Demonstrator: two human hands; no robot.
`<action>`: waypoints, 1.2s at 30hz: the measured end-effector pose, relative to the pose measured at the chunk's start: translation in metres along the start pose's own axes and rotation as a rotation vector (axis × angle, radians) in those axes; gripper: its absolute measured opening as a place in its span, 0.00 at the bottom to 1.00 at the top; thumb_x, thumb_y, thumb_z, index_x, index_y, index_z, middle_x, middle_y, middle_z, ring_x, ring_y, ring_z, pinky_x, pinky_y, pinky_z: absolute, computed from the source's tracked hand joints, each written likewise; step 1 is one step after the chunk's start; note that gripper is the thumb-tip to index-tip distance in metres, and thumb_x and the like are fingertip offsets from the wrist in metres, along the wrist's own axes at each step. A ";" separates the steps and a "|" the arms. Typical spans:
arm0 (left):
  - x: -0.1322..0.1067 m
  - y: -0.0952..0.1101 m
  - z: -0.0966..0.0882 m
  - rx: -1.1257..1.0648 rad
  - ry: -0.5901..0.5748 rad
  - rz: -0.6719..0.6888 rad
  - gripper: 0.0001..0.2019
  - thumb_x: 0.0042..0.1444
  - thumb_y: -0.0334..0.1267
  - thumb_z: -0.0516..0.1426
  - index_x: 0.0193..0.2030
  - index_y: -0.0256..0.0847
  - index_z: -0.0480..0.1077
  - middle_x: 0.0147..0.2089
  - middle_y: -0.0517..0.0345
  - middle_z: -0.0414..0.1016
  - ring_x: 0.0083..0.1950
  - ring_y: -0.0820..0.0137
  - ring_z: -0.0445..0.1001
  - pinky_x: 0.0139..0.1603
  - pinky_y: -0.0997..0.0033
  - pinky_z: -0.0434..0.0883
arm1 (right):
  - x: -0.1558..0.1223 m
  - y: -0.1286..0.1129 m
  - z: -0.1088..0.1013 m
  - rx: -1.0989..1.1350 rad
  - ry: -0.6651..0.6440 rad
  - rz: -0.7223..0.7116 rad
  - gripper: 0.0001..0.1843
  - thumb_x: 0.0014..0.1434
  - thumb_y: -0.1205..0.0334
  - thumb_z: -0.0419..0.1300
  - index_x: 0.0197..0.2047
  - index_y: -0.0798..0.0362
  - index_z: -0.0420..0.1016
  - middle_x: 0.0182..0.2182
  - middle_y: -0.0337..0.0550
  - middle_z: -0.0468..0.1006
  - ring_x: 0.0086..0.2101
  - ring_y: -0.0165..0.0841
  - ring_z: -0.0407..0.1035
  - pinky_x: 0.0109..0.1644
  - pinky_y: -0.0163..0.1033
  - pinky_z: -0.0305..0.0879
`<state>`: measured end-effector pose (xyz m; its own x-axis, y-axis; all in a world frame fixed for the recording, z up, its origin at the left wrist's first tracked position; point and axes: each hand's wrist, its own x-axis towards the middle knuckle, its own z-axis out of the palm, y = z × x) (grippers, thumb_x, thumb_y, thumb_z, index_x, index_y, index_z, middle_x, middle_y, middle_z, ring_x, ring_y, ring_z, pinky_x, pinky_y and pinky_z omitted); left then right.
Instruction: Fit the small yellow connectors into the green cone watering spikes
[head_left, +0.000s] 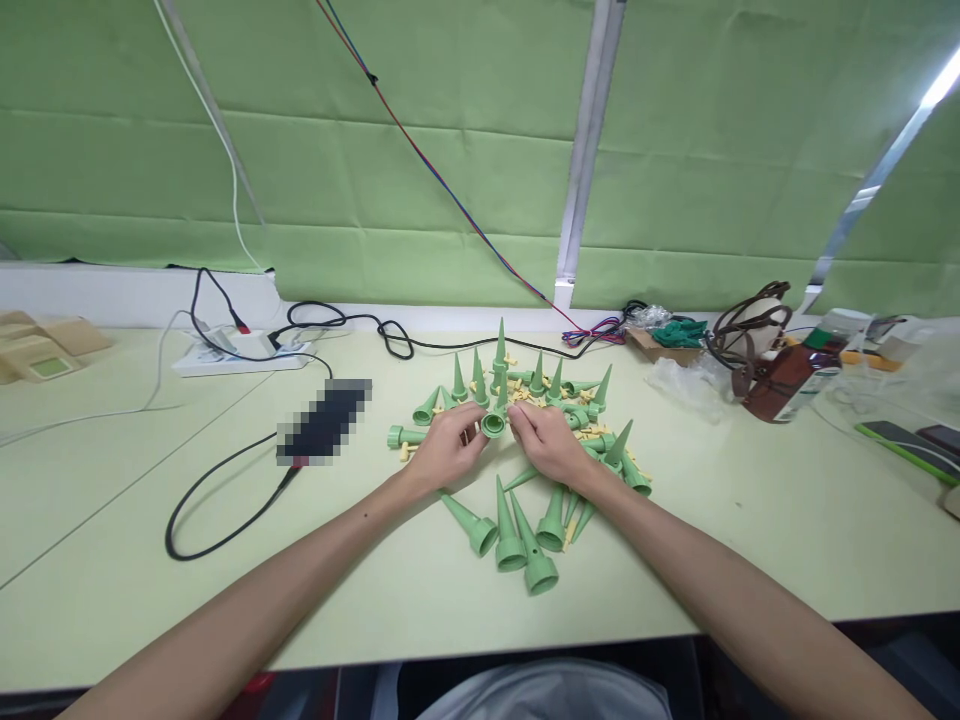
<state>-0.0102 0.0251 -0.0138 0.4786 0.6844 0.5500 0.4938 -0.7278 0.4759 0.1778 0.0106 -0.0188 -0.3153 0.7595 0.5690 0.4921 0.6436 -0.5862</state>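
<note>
My left hand (455,442) is closed around a green plastic cone spike (493,425), its round open end turned toward me. Right beside it, my right hand (545,436) is pinched at the spike's side; what lies between its fingertips is too small to make out. Around both hands are several more green spikes, some upright like the tall one (500,355), others lying down like the one in front (538,570). Small yellow plastic pieces (525,395) are scattered among them behind my hands, and another yellow piece (570,530) lies near the front spikes.
On the left, a blurred dark device (322,425) is joined to a black cable (169,530). A white power strip (225,355) is at the back. To the right lie a tilted brown bottle (795,380), clear plastic wrap (686,385) and a green-edged phone-like object (907,450).
</note>
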 end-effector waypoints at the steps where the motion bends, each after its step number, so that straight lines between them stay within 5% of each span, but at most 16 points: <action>1: 0.000 0.001 0.000 -0.065 -0.015 -0.041 0.09 0.56 0.30 0.51 0.25 0.39 0.63 0.25 0.62 0.64 0.27 0.73 0.64 0.28 0.74 0.60 | 0.000 0.000 0.000 0.005 0.002 0.002 0.19 0.71 0.56 0.43 0.27 0.50 0.56 0.20 0.34 0.62 0.22 0.29 0.58 0.31 0.36 0.53; 5: 0.001 0.003 0.003 -0.438 -0.107 -0.313 0.19 0.65 0.46 0.47 0.27 0.38 0.66 0.17 0.63 0.66 0.19 0.74 0.66 0.23 0.74 0.63 | 0.001 0.000 -0.001 0.020 0.009 0.012 0.20 0.71 0.55 0.43 0.27 0.50 0.56 0.21 0.34 0.63 0.22 0.29 0.59 0.31 0.36 0.54; 10: 0.000 0.006 0.004 -0.697 -0.181 -0.507 0.27 0.62 0.59 0.47 0.30 0.35 0.68 0.15 0.57 0.69 0.15 0.73 0.65 0.16 0.75 0.60 | 0.001 0.000 -0.002 0.036 -0.014 0.005 0.21 0.71 0.54 0.42 0.26 0.50 0.56 0.20 0.34 0.63 0.22 0.29 0.58 0.31 0.36 0.54; 26: -0.002 0.006 0.002 -0.561 -0.148 -0.352 0.16 0.58 0.51 0.57 0.41 0.38 0.68 0.18 0.65 0.66 0.17 0.75 0.64 0.19 0.76 0.61 | 0.003 0.006 0.001 0.015 -0.003 0.030 0.20 0.71 0.55 0.43 0.26 0.50 0.55 0.20 0.34 0.61 0.22 0.30 0.57 0.30 0.36 0.52; 36: -0.002 0.008 0.000 -0.252 0.031 -0.097 0.11 0.58 0.45 0.59 0.36 0.39 0.69 0.38 0.57 0.69 0.25 0.78 0.63 0.23 0.76 0.64 | 0.003 0.003 0.001 -0.011 0.012 0.015 0.20 0.71 0.57 0.43 0.26 0.50 0.53 0.20 0.34 0.60 0.22 0.30 0.56 0.30 0.37 0.50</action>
<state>-0.0072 0.0181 -0.0109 0.4134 0.7527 0.5123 0.3378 -0.6493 0.6814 0.1783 0.0149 -0.0197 -0.2981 0.7679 0.5670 0.5057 0.6309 -0.5884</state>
